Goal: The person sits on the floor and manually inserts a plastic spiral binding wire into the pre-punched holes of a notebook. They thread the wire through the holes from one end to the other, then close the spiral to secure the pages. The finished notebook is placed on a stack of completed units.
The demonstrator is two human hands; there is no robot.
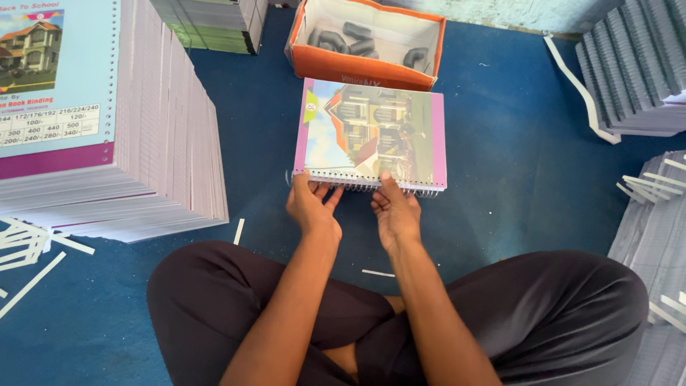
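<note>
A spiral notebook (371, 132) with a house picture and pink border on its cover lies on the blue floor in front of me. Its wire spiral (364, 184) runs along the near edge. My left hand (311, 207) grips the near left part of that edge, fingers on the spiral. At the near middle of the same edge my right hand (394, 211) pinches the cover, thumb on top. I sit cross-legged in dark trousers behind the notebook.
A tall stack of notebooks (107, 143) stands at the left. An orange cardboard box (368, 43) with dark spiral coils sits just beyond the notebook. More stacks (632, 71) lie at the right and far edge. White paper strips (28, 250) litter the floor.
</note>
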